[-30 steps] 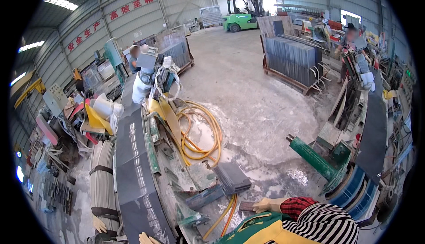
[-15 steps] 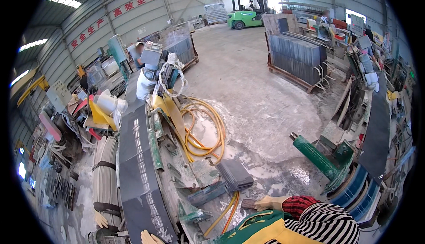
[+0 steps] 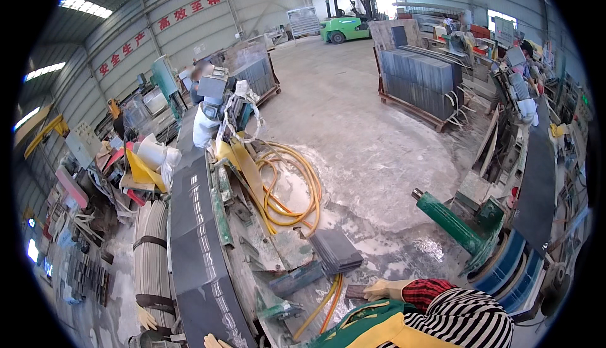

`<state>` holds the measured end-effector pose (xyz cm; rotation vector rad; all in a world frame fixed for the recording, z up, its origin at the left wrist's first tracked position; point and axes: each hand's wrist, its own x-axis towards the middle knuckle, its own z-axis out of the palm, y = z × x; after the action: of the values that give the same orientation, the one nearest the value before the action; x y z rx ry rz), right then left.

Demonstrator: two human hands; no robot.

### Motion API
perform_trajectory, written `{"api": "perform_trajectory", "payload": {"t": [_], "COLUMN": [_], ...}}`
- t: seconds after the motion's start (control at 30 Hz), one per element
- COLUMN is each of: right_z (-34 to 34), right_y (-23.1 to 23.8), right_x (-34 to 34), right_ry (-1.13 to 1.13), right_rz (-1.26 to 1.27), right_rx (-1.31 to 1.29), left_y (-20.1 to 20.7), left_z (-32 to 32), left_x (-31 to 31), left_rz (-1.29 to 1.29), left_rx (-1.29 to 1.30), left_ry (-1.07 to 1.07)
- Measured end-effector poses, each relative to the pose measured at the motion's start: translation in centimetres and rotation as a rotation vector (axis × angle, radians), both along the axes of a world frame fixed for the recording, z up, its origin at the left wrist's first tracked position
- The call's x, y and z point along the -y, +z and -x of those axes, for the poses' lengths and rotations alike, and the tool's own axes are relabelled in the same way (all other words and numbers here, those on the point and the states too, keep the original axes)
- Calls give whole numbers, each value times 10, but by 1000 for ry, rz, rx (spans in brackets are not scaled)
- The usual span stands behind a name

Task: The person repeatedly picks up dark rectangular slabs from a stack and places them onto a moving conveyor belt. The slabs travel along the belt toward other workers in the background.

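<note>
My right hand (image 3: 381, 290), in a cream glove below a red checked cuff and striped sleeve, is closed at the end of a short dark brownish bar (image 3: 356, 292). At the lower edge only the gloved fingers of my left hand (image 3: 214, 342) show, stretched out at the near end of a long row of dark grey slabs (image 3: 208, 256). Pale glints run along these slabs. A stack of thin dark grey tiles (image 3: 336, 251) lies beyond my right hand. Left of the slabs, another cream glove (image 3: 147, 318) rests against a strapped bundle of pale strips (image 3: 151, 266); whether a hand fills it is unclear.
A worn green machine frame (image 3: 265, 272) runs along the slab row. Coiled yellow hoses (image 3: 293, 187) lie on the wet floor. To the right are a green cylinder (image 3: 448, 222) and blue curved parts (image 3: 505, 272). A slab-loaded rack (image 3: 420, 79) and green forklift (image 3: 347, 23) stand farther off.
The view has shifted slightly. My left hand sits a little lower and shows less at the edge. My right hand stays on the bar. A distant person at left has changed posture.
</note>
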<state>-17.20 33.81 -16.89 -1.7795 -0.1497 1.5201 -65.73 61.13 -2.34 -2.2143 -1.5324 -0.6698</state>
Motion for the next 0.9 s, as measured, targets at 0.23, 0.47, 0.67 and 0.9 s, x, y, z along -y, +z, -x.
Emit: {"api": "perform_trajectory", "payload": {"t": [0.23, 0.47, 0.67, 0.9], "right_z": [0, 0, -1, 1], "right_y": [2, -6, -6, -6], "right_x": [-2, 1, 4, 0], "right_ry": [38, -3, -13, -3], "right_rz": [37, 8, 0, -4], "right_rx": [6, -29, -23, -38], "left_y": [7, 5, 7, 1], "left_z": [-3, 0, -3, 11], "left_x": [12, 13, 15, 17], "left_rz": [-49, -6, 61, 83], "left_rx": [15, 30, 58, 57], "left_ry": [2, 15, 17, 26]}}
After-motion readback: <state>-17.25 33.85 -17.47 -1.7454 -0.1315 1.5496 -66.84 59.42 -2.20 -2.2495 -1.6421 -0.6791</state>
